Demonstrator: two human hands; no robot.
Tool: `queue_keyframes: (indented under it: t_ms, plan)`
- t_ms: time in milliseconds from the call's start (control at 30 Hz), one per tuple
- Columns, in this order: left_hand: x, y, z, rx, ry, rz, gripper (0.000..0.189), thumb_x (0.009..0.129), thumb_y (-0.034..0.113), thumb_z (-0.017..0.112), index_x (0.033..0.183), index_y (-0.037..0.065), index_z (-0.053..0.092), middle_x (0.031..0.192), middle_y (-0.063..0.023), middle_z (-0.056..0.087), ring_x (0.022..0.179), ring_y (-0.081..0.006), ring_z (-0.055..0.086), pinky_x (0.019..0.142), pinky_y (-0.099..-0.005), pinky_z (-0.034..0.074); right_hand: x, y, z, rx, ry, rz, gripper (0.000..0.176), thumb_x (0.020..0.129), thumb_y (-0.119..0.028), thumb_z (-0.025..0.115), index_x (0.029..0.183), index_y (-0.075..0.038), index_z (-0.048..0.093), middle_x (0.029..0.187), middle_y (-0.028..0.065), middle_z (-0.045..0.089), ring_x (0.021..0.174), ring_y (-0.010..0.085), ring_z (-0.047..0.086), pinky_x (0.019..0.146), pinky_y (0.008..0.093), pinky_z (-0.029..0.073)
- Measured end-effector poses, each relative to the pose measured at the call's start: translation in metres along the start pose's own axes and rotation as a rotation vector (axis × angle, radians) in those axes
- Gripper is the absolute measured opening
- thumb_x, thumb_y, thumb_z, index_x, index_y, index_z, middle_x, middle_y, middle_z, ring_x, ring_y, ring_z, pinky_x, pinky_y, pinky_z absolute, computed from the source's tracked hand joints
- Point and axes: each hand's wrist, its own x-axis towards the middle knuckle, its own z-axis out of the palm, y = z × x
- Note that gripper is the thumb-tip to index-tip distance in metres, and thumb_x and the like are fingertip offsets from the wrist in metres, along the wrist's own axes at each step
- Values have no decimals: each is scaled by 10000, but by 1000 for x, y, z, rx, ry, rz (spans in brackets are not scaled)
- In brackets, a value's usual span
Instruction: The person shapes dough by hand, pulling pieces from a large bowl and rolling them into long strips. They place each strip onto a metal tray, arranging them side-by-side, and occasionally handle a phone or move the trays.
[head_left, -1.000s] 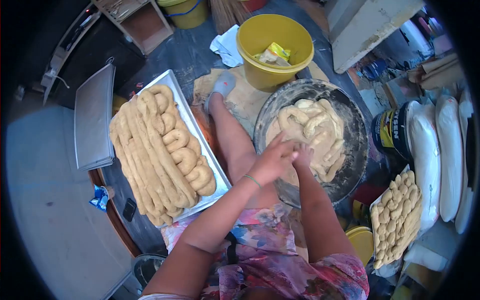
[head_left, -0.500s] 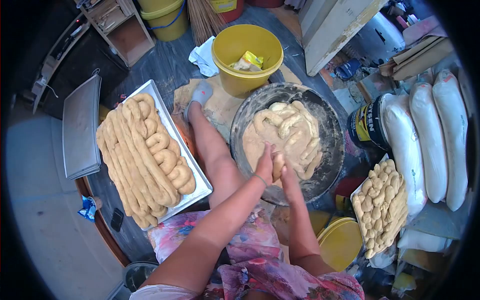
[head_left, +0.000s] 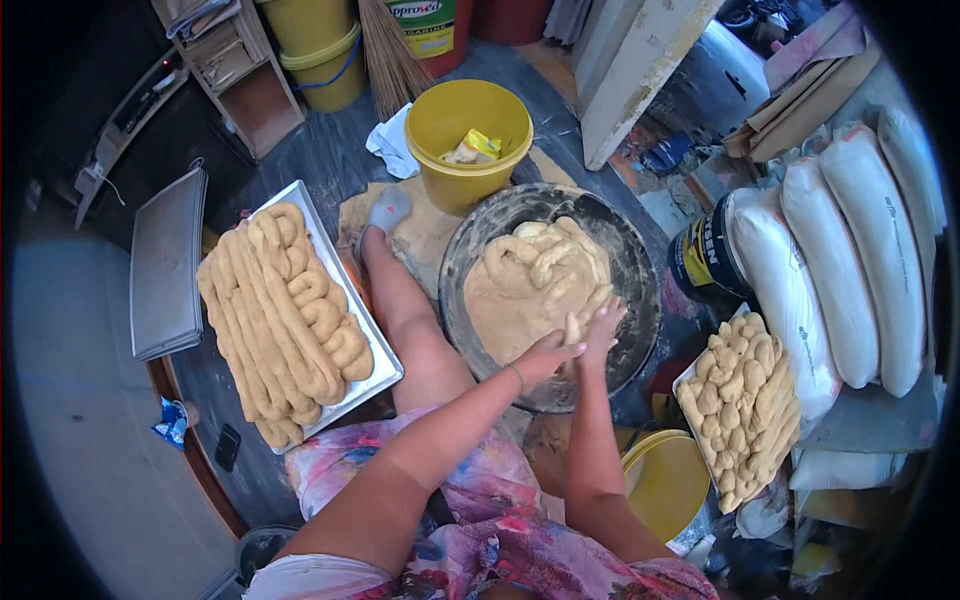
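A large dark basin (head_left: 652, 300) holds a loose pile of pale dough ropes (head_left: 550, 250) lying on a light tan, floury-looking surface. Over its near side, my left hand (head_left: 541, 360) and my right hand (head_left: 602, 328) come together around a short dough piece (head_left: 573, 327). Its upper end sticks out between them; the rest is hidden by the palms. The left fingers lie across toward the right palm, and the right fingers stretch upward along the other side.
To the left, a tray (head_left: 385, 375) bears thick tan dough ropes. On the right, another tray (head_left: 690, 400) carries small dough pieces beside filled white sacks (head_left: 790, 290). Beyond the basin stands a yellow bucket (head_left: 470, 185). A yellow lid (head_left: 668, 485) lies near my right forearm.
Both hands have moved down and slightly right over the basin with the dough piece between them. The right fingers now extend further upward. The whole view has shifted a little.
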Motion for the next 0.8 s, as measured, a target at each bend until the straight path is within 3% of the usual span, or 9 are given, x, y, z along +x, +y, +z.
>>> queue_keyframes:
  t_ms: [200, 233, 333, 367, 500, 600, 633, 667, 800]
  plan:
    - [3, 8, 38, -361, 191, 364, 362, 940, 188, 477, 1251, 24, 392, 1045, -39, 540, 928, -121, 528, 821, -293, 448, -34, -29, -37, 649, -350, 198, 648, 956, -451, 305, 1439, -45, 157, 1463, 211, 173, 1349, 314, 208, 1085, 373, 183]
    - [7, 11, 41, -325, 251, 437, 356, 945, 176, 466, 1255, 21, 385, 1044, -39, 538, 918, -120, 529, 810, -284, 451, -53, -76, -48, 529, -275, 357, 547, 966, -393, 347, 1382, -40, 304, 1389, 169, 355, 1278, 261, 354, 1038, 335, 286]
    - [15, 18, 34, -403, 355, 339, 313, 944, 184, 470, 1208, 25, 411, 960, -36, 548, 817, -120, 544, 743, -270, 466, -62, -74, -49, 113, -330, -13, 457, 960, -353, 382, 1272, -25, 446, 1217, 187, 530, 1143, 252, 503, 939, 330, 385]
    - [15, 19, 25, -347, 403, 329, 298, 944, 194, 470, 1186, 27, 418, 924, -34, 546, 784, -122, 542, 722, -271, 466, -64, -76, -51, 65, -311, -59, 343, 948, -287, 431, 1111, -12, 553, 931, 157, 634, 860, 246, 604, 766, 353, 458]
    - [-15, 49, -38, -224, 631, 304, 270, 905, 193, 547, 1102, 41, 440, 786, -27, 530, 651, -120, 522, 638, -278, 462, -66, -59, -32, -150, -512, -394, 263, 921, -251, 501, 969, -8, 589, 677, 61, 532, 594, 133, 487, 569, 296, 420]
    - [-46, 58, -95, 169, 986, 623, 417, 788, 70, 671, 1127, 45, 430, 806, -41, 533, 712, -164, 531, 679, -284, 469, -81, -119, -11, 66, -708, -223, 338, 908, -276, 508, 1068, 15, 572, 892, 220, 603, 829, 315, 596, 773, 367, 451]
    - [-62, 63, -111, 94, 1016, 730, 461, 748, 192, 722, 1114, 51, 480, 963, -139, 544, 847, -209, 550, 743, -341, 457, -87, -139, 4, 165, -701, -248, 324, 916, -278, 501, 1056, 3, 581, 821, 153, 597, 744, 245, 568, 701, 343, 450]
    - [-87, 72, -136, 450, 1153, 672, 428, 746, 216, 724, 1070, 40, 508, 936, -155, 557, 819, -233, 564, 731, -349, 462, -94, -159, 23, 265, -692, -271, 312, 924, -280, 494, 1044, -8, 589, 750, 86, 591, 660, 176, 539, 628, 319, 448]
    - [-180, 105, -217, 748, 1286, 535, 413, 732, 327, 721, 910, 5, 534, 846, -186, 611, 776, -354, 600, 697, -419, 468, -126, -221, 117, 226, -642, -675, 380, 919, -270, 476, 1177, 5, 518, 1037, 230, 609, 976, 314, 602, 819, 369, 461]
